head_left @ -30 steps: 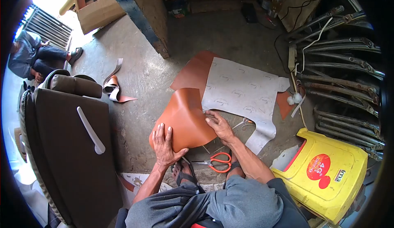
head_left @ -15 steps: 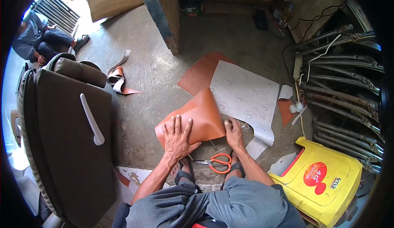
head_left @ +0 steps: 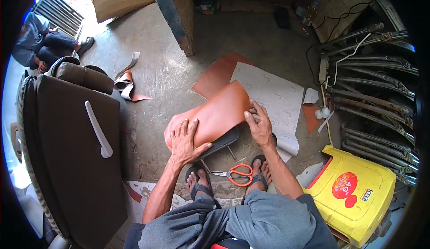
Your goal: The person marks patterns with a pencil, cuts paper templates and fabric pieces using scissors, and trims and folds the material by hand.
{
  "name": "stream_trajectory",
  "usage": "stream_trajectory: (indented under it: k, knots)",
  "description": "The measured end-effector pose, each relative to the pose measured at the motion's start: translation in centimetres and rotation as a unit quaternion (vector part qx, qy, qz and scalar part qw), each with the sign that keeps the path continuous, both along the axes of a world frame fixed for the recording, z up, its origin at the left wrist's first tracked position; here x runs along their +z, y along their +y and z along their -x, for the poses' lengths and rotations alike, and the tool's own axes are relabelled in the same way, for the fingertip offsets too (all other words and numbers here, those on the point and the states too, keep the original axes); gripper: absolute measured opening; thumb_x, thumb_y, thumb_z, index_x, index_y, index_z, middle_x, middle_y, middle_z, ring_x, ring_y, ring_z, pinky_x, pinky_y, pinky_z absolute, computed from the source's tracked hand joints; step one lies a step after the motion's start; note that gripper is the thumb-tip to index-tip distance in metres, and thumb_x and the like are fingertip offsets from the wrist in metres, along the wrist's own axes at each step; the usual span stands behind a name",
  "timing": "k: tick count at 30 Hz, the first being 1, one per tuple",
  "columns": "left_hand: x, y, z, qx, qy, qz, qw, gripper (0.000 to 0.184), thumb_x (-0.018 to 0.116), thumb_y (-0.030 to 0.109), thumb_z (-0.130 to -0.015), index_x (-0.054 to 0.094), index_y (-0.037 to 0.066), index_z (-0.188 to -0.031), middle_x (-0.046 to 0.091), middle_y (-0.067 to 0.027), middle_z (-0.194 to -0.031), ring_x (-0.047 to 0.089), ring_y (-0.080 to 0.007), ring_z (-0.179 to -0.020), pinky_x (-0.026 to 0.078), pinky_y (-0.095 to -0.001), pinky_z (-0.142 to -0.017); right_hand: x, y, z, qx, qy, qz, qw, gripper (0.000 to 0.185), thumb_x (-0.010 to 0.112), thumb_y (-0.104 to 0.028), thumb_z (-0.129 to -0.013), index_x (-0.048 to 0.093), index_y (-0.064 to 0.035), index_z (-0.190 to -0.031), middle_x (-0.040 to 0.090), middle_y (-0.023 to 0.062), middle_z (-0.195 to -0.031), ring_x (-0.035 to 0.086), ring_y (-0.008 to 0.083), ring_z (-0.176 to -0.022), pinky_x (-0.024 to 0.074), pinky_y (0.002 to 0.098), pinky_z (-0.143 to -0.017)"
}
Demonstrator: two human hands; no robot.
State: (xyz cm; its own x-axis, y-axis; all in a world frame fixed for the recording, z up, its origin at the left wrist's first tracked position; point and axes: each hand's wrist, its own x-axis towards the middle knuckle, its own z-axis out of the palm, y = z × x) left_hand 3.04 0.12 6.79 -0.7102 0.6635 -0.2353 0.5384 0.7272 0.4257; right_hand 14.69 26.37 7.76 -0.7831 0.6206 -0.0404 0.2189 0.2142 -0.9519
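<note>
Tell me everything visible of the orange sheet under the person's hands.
The smooth orange leather-like sheet has a soft sheen and no visible print. It partly covers a dark padded piece, its right end raised and curved. The left hand lies spread on its left part; the right hand holds its right edge.

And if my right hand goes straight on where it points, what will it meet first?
Your right hand would likely meet the orange sheet, at the raised end its fingers seem to hold; depth is unclear.
</note>
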Motion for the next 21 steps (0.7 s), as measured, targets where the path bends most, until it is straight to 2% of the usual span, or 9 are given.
stream_trajectory:
  k: [4, 6, 8, 9, 11, 14, 15, 18, 21]
  knots:
    - [-0.3, -0.3, -0.9, -0.007, 0.046, -0.008, 0.999, 0.102, 0.069, 0.072, -0.073, 0.037, 0.017, -0.153, 0.032, -0.0262, -0.156, 0.027, -0.0434, -0.146, 0.014, -0.0648, -0.116, -2.0, -0.2, -1.6, -0.073, -0.066, -0.04, 0.994, 0.045, 0.065, -0.028, -0.097, 0.059, -0.0015, -0.133, 0.061, 0.0157, -0.119, 0.065, 0.0242, -0.104, 0.0546, 0.0351, -0.086]
    - [-0.2, -0.3, -1.3, -0.01, 0.057, -0.011, 0.998, 0.102, 0.069, 0.072, -0.073, 0.038, 0.017, -0.153, 0.031, -0.0249, -0.157, 0.026, -0.0437, -0.146, 0.013, -0.0656, -0.116, -3.6, -0.6, -3.5, -0.097, -0.093, -0.061, 0.989, 0.045, 0.065, -0.034, -0.096, 0.061, 0.0005, -0.124, 0.063, 0.0151, -0.115, 0.065, 0.0217, -0.098, 0.0548, 0.0349, -0.081]
    - [-0.1, -0.5, -1.8, -0.011, 0.067, -0.013, 0.998, 0.102, 0.069, 0.072, -0.073, 0.038, 0.017, -0.153, 0.031, -0.0236, -0.158, 0.026, -0.0439, -0.146, 0.012, -0.0664, -0.116, -4.6, -1.0, -5.2, -0.053, -0.256, 0.17, 0.95, 0.056, 0.068, -0.05, -0.092, 0.063, -0.001, -0.118, 0.063, 0.0118, -0.114, 0.064, 0.0195, -0.095, 0.0531, 0.0336, -0.075]
    - [0.0, -0.5, -2.0, -0.026, 0.086, 0.002, 0.996, 0.105, 0.07, 0.072, -0.072, 0.037, 0.016, -0.154, 0.029, -0.0234, -0.159, 0.024, -0.0431, -0.147, 0.01, -0.0656, -0.117, -4.4, -1.7, -5.6, -0.054, -0.257, 0.17, 0.95, 0.056, 0.068, -0.05, -0.092, 0.063, -0.001, -0.118, 0.063, 0.0118, -0.114, 0.064, 0.0195, -0.095, 0.0531, 0.0336, -0.075]
    - [-0.2, -0.8, -2.8, -0.049, 0.101, 0.017, 0.994, 0.106, 0.071, 0.073, -0.07, 0.036, 0.019, -0.155, 0.023, -0.0217, -0.162, 0.019, -0.0425, -0.15, 0.005, -0.0681, -0.117, -3.8, -3.8, -5.8, -0.095, -0.238, 0.407, 0.877, 0.054, 0.071, -0.058, -0.088, 0.065, -0.0092, -0.111, 0.061, 0.0022, -0.105, 0.06, 0.0115, -0.091, 0.0498, 0.0292, -0.07]
    - [0.2, -1.0, -3.8, -0.095, 0.142, 0.017, 0.985, 0.104, 0.071, 0.072, -0.07, 0.037, 0.022, -0.155, 0.019, -0.0225, -0.163, 0.015, -0.0438, -0.15, 0.003, -0.0705, -0.116, -5.5, -4.0, -5.4, -0.094, -0.195, 0.399, 0.891, 0.061, 0.073, -0.062, -0.083, 0.064, -0.01, -0.114, 0.061, -0.0004, -0.104, 0.057, 0.013, -0.102, 0.0492, 0.03, -0.071]
    - [0.4, -0.8, -4.1, -0.097, 0.118, 0.017, 0.988, 0.102, 0.073, 0.07, -0.07, 0.039, 0.024, -0.154, 0.018, -0.0231, -0.163, 0.013, -0.0449, -0.151, 0.002, -0.0723, -0.115, -4.9, -4.1, -4.9, -0.116, -0.204, 0.37, 0.899, 0.058, 0.075, -0.059, -0.083, 0.064, -0.0118, -0.116, 0.062, -0.0014, -0.108, 0.052, 0.0145, -0.112, 0.0475, 0.0344, -0.082]
    - [0.5, -0.9, -4.0, -0.117, 0.117, 0.035, 0.986, 0.102, 0.075, 0.069, -0.069, 0.04, 0.024, -0.154, 0.018, -0.0235, -0.163, 0.013, -0.0453, -0.151, 0.003, -0.0722, -0.115, -5.3, -4.0, -4.0, -0.108, -0.164, 0.412, 0.89, 0.048, 0.078, -0.048, -0.084, 0.064, -0.0136, -0.116, 0.063, -0.001, -0.114, 0.051, 0.0169, -0.116, 0.0421, 0.0402, -0.093]
    - [0.4, -1.3, -3.2, -0.137, 0.117, 0.022, 0.983, 0.102, 0.077, 0.066, -0.068, 0.04, 0.026, -0.154, 0.018, -0.0233, -0.163, 0.013, -0.0451, -0.151, 0.003, -0.0723, -0.115, -6.7, -4.3, -3.9, -0.147, -0.077, 0.47, 0.867, 0.035, 0.079, -0.034, -0.085, 0.063, -0.0139, -0.109, 0.062, -0.0015, -0.111, 0.056, 0.0124, -0.101, 0.0435, 0.0338, -0.083]
